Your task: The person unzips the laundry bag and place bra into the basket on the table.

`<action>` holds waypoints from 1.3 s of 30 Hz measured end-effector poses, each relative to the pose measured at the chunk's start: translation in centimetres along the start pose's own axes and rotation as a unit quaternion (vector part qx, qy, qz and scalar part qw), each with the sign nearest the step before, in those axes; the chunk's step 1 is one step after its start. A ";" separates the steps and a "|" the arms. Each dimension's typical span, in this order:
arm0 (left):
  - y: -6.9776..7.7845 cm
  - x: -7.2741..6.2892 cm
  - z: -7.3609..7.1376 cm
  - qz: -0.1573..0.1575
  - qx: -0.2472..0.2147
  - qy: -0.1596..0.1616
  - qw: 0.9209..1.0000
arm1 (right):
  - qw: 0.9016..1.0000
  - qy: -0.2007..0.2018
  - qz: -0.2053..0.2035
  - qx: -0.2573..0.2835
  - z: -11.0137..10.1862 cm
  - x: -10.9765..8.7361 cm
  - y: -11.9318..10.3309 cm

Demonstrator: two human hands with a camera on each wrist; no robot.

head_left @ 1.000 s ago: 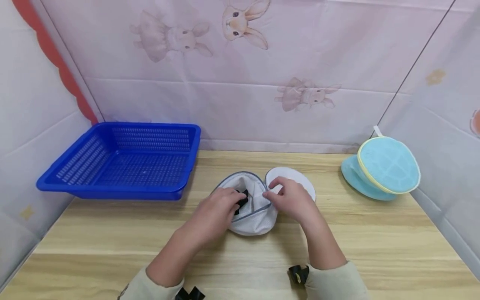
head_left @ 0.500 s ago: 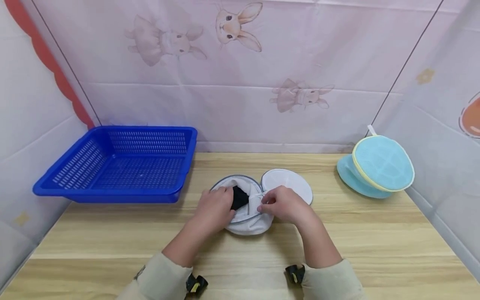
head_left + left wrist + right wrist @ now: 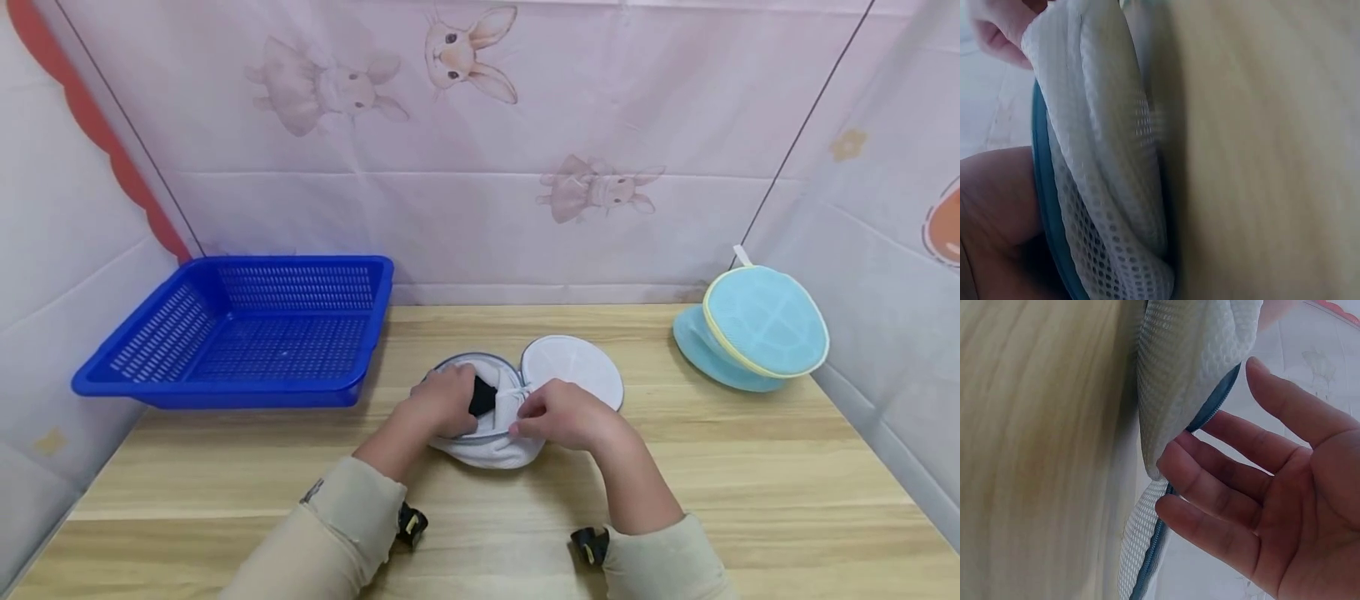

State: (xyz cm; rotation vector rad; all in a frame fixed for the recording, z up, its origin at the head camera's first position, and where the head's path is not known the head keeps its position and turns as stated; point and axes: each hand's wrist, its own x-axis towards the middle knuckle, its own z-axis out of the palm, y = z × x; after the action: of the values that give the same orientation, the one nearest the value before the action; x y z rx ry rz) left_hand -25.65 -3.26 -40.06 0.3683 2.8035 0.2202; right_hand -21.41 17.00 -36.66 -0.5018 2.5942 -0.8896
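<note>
A white mesh laundry bag with a grey-blue zipped rim lies unzipped mid-table, its round lid folded back to the right. Inside is a piece of black cloth. My left hand reaches into the bag against the cloth; its fingertips are hidden, so I cannot tell whether they grip it. In the left wrist view the mesh wall covers part of that hand. My right hand is at the right of the opening. The right wrist view shows its fingers loosely bent by the rim, thumb apart.
A blue perforated plastic basket stands at the back left. At the back right is a light-blue mesh bag with yellow trim and a white tab. A printed rabbit backdrop rises behind the wooden table.
The left hand has moved deeper into the bag beside the black cloth, its forearm shifting right and up. The right hand has slid slightly down along the rim. The camera view has shifted a little.
</note>
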 end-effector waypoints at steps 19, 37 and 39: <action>-2.1 -2.6 -5.9 0.084 -0.124 0.102 0.983 | 1.000 0.005 0.013 -0.026 0.3 0.0 0.1; -14.5 -6.5 -9.6 -0.073 -0.073 0.168 0.980 | 0.999 0.031 0.008 -0.014 0.4 0.0 -0.3; -15.3 -6.4 -9.1 -0.079 -0.075 0.124 0.986 | 0.999 0.030 0.011 -0.013 0.5 0.0 -0.3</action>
State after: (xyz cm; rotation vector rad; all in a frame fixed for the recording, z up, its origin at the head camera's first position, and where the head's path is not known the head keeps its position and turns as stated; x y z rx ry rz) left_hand -26.14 -20.61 -32.59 0.0883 3.0157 0.4673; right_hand -21.15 16.49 -36.86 -0.4589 2.6627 -0.8783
